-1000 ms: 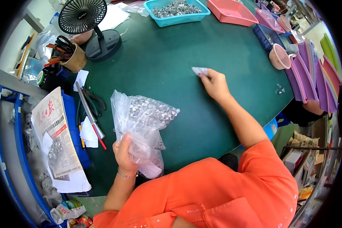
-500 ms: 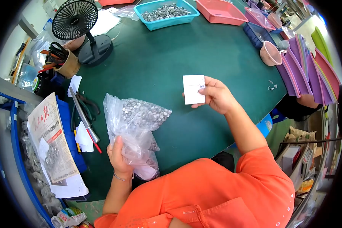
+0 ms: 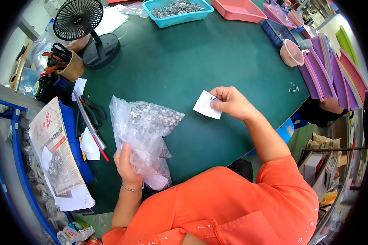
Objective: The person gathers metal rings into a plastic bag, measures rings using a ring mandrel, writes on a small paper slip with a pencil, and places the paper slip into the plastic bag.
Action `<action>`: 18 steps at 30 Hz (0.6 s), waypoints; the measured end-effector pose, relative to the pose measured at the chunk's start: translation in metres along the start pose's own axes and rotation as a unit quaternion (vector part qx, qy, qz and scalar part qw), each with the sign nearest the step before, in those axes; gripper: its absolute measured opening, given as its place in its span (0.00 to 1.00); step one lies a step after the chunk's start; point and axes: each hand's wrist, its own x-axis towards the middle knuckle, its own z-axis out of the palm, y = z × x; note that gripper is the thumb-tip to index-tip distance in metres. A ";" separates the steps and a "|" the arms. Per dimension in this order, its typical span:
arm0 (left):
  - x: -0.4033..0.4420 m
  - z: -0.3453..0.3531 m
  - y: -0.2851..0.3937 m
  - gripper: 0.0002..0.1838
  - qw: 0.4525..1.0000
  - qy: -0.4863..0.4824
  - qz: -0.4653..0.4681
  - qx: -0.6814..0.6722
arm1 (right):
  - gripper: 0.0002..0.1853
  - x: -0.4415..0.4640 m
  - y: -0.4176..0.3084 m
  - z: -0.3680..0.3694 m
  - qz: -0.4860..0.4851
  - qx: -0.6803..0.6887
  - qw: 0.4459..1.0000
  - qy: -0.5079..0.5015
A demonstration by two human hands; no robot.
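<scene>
My left hand (image 3: 128,165) is closed on a clear plastic bag (image 3: 145,134) near the table's front edge. Small silvery metal pieces fill the bag's upper part, and a pale paper shows through its lower end. Between the thumb and fingers of my right hand (image 3: 231,102) is a small white paper slip (image 3: 206,105), held above the table and tilted. Dark marks are on the slip, too small to read for certain. The slip and the bag are apart.
A black fan (image 3: 98,49) and a tool holder (image 3: 72,67) stand at the left, above pliers (image 3: 95,114) and a newspaper (image 3: 51,139). At the back are a blue tray of metal parts (image 3: 178,18) and a pink tray (image 3: 239,12). A pink cup (image 3: 291,53) is at the right.
My right hand has turned the paper slip so that it tilts, and brought it slightly lower. The left hand keeps its hold on the bag.
</scene>
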 end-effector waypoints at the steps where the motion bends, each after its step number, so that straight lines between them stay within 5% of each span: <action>1: 0.000 0.003 0.002 0.20 1.000 0.000 -0.003 0.000 | 0.12 -0.001 0.001 0.000 -0.006 -0.025 1.000 0.007; 3: 0.000 0.009 0.003 0.20 0.993 0.054 -0.039 -0.097 | 0.15 -0.002 0.005 -0.001 -0.007 -0.027 1.000 0.007; 7: -0.002 -0.003 -0.007 0.20 0.999 0.036 -0.009 -0.039 | 0.22 -0.002 0.006 -0.002 -0.010 -0.029 0.999 0.010; 8: -0.001 -0.007 -0.013 0.20 0.949 0.056 0.185 0.250 | 0.22 -0.002 0.006 -0.003 -0.011 -0.029 0.999 0.012; 10: -0.001 -0.006 -0.014 0.20 0.782 0.069 0.357 0.507 | 0.25 -0.002 0.007 -0.003 -0.007 -0.037 0.999 0.013; 11: 0.000 -0.001 -0.009 0.19 0.937 0.061 0.207 0.273 | 0.25 -0.003 0.006 -0.003 -0.006 -0.037 0.999 0.014; 12: 0.000 0.002 -0.006 0.18 0.998 0.048 0.036 0.012 | 0.25 -0.003 0.006 -0.003 -0.010 -0.036 0.999 0.011; 18: 0.000 0.002 -0.006 0.15 0.998 0.047 0.038 -0.007 | 0.27 -0.001 0.007 0.000 -0.004 -0.045 0.999 -0.008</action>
